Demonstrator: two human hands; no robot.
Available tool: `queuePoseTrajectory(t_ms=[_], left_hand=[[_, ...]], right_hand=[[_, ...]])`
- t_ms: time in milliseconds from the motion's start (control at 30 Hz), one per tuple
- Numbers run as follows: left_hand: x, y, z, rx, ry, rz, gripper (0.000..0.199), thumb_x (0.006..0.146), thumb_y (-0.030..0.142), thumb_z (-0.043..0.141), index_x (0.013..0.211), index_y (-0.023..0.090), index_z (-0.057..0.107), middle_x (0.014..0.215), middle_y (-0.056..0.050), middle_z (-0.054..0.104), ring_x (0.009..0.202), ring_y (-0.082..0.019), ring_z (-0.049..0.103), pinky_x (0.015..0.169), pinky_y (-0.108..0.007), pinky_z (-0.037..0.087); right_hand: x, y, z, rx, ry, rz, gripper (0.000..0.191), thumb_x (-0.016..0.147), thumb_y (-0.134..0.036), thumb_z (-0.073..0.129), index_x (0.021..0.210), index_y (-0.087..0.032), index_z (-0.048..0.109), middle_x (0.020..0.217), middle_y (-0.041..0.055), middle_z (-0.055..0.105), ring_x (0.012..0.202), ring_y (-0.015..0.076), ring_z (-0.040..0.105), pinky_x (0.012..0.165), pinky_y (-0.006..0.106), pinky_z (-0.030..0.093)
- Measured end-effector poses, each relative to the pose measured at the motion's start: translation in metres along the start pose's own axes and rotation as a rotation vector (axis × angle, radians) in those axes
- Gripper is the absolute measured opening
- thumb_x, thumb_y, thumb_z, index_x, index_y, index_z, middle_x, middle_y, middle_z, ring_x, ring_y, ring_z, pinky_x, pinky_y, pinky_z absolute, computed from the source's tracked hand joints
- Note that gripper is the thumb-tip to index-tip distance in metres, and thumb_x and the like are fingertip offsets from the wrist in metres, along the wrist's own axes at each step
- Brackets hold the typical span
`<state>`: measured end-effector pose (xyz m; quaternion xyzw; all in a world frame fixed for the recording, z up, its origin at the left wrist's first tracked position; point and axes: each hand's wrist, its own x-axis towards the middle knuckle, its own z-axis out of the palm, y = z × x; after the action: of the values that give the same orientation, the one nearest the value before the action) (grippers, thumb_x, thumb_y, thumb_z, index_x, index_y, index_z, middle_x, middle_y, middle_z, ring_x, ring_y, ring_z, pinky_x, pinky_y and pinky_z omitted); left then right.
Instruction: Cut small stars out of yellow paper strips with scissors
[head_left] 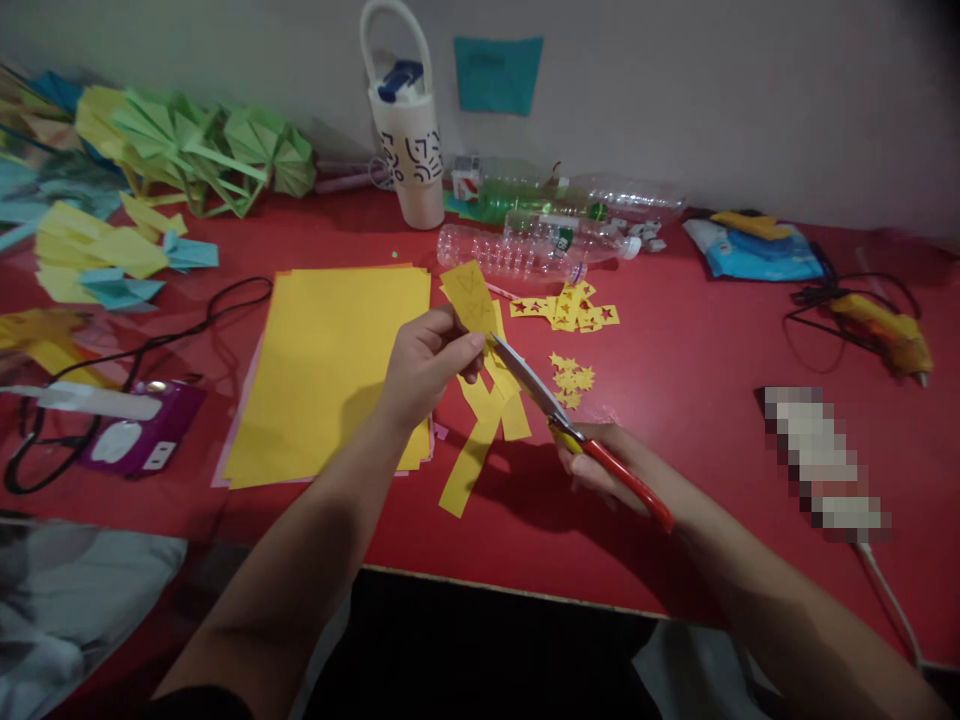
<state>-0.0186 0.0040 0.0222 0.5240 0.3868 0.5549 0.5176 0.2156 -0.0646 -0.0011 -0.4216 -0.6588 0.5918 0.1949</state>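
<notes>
Pinched in my left hand (427, 365) is a yellow paper strip (466, 295) with star outlines drawn on it. My right hand (600, 465) grips red-handled scissors (536, 385), whose blade tips meet the strip's lower edge beside my left thumb. How far the blades are parted I cannot tell. Under the strip, more yellow paper strips (469, 470) lie loosely overlapped on the table. Small cut-out yellow stars (574, 378) form a little heap to the right. Behind them are yellow scraps with star-shaped holes (566, 308).
A yellow paper stack (330, 370) covers the red table (712, 340) at left. Plastic bottles (510, 252) and a white tumbler (420, 160) stand or lie toward the wall. A glue gun (885, 335) is at right; a purple power strip (150, 430) and black cord lie at left.
</notes>
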Motion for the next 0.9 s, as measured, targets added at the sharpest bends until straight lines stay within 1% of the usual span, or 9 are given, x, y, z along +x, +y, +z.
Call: queuePoseTrajectory(t_ms=[267, 633, 900], left_hand=[[0.0, -0.001, -0.001, -0.003, -0.003, -0.005, 0.006, 0.066, 0.023, 0.068, 0.063, 0.02, 0.065, 0.048, 0.003, 0.058, 0.038, -0.008, 0.05, 0.036, -0.021, 0.044], [0.002, 0.0, -0.004, 0.009, -0.021, 0.004, 0.004, 0.065, 0.022, 0.066, 0.064, 0.019, 0.066, 0.048, 0.003, 0.059, 0.038, -0.008, 0.05, 0.036, -0.021, 0.043], [0.001, -0.001, -0.003, 0.054, -0.021, -0.009, 0.004, 0.065, 0.023, 0.064, 0.065, 0.018, 0.064, 0.048, 0.004, 0.058, 0.039, -0.007, 0.051, 0.038, -0.02, 0.045]], right_hand=[[-0.001, -0.015, -0.001, -0.003, -0.016, 0.068, 0.056, 0.082, -0.076, 0.053, 0.068, -0.022, 0.044, 0.055, -0.0045, 0.043, 0.044, 0.0079, 0.037, 0.04, 0.024, 0.028], [-0.001, -0.001, 0.0, -0.008, -0.013, 0.013, 0.056, 0.083, -0.075, 0.05, 0.068, -0.022, 0.043, 0.054, -0.005, 0.043, 0.044, 0.0078, 0.036, 0.04, 0.024, 0.026], [-0.002, -0.015, -0.001, -0.021, -0.023, 0.05, 0.057, 0.082, -0.076, 0.052, 0.067, -0.022, 0.042, 0.055, -0.0045, 0.043, 0.045, 0.0083, 0.037, 0.042, 0.024, 0.027]])
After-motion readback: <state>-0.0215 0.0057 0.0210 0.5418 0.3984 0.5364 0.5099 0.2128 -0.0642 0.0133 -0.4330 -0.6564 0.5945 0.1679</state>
